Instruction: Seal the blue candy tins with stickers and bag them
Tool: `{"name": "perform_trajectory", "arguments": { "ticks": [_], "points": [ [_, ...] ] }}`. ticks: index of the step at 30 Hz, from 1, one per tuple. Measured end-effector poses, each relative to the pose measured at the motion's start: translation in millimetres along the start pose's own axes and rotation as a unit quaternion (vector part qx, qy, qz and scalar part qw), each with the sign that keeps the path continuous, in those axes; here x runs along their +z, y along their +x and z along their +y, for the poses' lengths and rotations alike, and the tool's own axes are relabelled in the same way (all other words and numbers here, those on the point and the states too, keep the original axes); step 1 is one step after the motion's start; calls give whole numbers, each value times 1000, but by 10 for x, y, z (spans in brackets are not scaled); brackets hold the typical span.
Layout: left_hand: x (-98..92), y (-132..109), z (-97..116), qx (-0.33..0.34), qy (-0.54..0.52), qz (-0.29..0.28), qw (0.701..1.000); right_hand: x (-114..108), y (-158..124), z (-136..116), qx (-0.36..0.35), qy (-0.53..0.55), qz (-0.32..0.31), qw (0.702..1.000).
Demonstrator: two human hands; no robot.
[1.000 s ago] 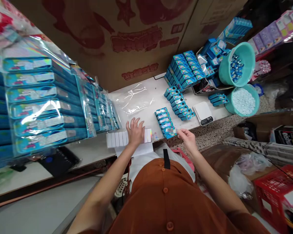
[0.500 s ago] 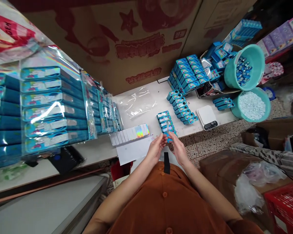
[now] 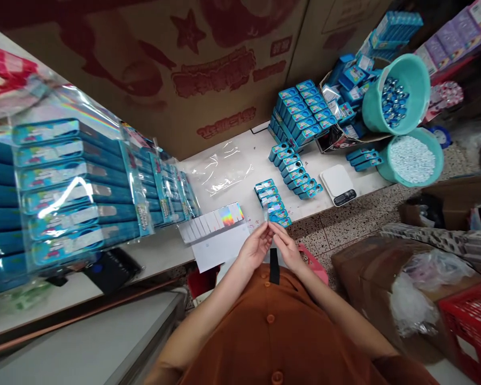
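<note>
My left hand (image 3: 255, 247) and my right hand (image 3: 287, 248) meet at the fingertips, close to the table's front edge. Between them they pinch the lower end of a thin, shiny clear strip (image 3: 265, 210) that looks like a sticker. Just beyond it lies a row of small blue boxes (image 3: 269, 198) with printed tops; the strip overlaps some of them in view. To the left of my hands is a sheet of silvery label strips (image 3: 210, 224), partly rainbow-coloured, over white paper (image 3: 220, 250).
More blue boxes (image 3: 294, 170) with dark round openings lie right of the row, before a stacked block (image 3: 302, 112). A white scale (image 3: 337, 184) and two turquoise buckets (image 3: 419, 99) are at right. Bagged blue boxes (image 3: 80, 182) fill the left. A large carton (image 3: 224, 69) stands behind.
My fingertips have come together on the strip; before, the hands were slightly apart. The strip has shifted a little to the left. The whole view has moved slightly.
</note>
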State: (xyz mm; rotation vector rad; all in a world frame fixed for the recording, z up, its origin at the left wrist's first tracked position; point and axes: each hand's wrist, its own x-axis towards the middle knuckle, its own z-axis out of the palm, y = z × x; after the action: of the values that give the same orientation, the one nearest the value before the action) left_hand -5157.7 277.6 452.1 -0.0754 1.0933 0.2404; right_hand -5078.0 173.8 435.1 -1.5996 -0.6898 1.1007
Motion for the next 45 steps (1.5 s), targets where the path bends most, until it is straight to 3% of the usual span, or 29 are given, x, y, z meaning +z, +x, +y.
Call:
{"name": "perform_trajectory", "arguments": {
  "ticks": [3,6,10,14,18,23,27,32,38,45],
  "points": [
    [-63,28,20,76,52,30,995,-69,-45,-4,11,-15,-12,1000],
    [-189,44,84,193,185,64,961,-191,-49,37,53,-15,24,998],
    [-371,24,222,273,420,15,865,-298,138,123,149,52,71,985],
    [-420,-60,364,318,583,-43,746,-212,459,172,248,134,19,959],
    [-355,-158,443,320,639,-68,696,-70,642,189,306,241,-22,921],
    [-327,-174,457,316,651,-50,688,-85,611,226,290,299,-20,909],
    [-347,-128,450,310,655,-39,688,-208,549,275,273,271,-1,923],
    [-356,-68,427,303,652,-59,693,-329,532,315,261,179,8,949],
    [-327,-31,396,305,643,-88,696,-324,523,311,286,200,-19,937],
    [-279,19,361,281,616,-77,732,-405,471,357,260,168,30,950]
  ]
}}
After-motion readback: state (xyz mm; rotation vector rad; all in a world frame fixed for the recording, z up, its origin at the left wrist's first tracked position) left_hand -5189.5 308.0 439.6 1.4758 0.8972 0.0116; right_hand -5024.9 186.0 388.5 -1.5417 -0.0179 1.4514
